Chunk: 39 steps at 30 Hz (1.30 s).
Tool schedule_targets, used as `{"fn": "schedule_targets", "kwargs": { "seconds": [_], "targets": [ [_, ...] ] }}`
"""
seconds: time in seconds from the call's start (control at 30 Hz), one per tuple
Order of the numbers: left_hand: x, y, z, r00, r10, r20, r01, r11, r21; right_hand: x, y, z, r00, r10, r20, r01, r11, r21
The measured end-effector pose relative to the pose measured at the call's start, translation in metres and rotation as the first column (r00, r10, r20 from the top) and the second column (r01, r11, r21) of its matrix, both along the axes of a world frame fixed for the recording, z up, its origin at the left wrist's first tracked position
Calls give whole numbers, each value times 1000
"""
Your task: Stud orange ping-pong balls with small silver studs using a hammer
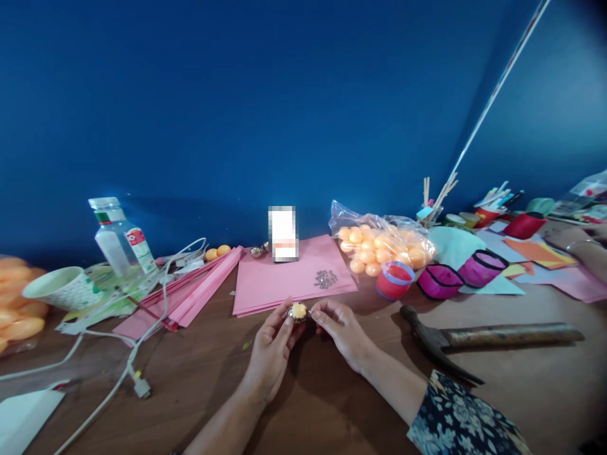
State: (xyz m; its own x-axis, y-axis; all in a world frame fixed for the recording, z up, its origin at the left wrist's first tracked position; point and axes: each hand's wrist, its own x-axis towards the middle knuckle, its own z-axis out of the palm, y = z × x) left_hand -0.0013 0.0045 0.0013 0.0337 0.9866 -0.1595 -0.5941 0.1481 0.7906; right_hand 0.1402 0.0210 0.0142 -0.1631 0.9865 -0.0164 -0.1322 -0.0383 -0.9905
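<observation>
A small round ornament [298, 311] with a pale yellow middle and a dark, shiny rim is pinched in my left hand [275, 344]. Close to its right edge, my right hand [344, 332] has thumb and forefinger pressed together on a tiny item too small to name. Both hands are just in front of a stack of pink sheets [270, 278]. Small clear or silvery pieces [325, 279] lie in a cluster on the top sheet.
On the right lie a hammer [512, 336], a red roll [395, 280] and magenta rings [441, 280]. A bag of orange balls [379, 246] stands behind. White cables [130, 360], a patterned cup [66, 289] and a bottle [114, 237] are left. Another person's hand [571, 239] shows far right.
</observation>
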Motion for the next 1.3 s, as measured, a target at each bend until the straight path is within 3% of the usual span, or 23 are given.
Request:
{"fn": "schedule_targets", "kwargs": {
  "seconds": [1.3],
  "targets": [
    [-1,1,-3,998,-43,-55,44,999,25,1,0,-1,989,59,139,-68,996,64]
  ]
}}
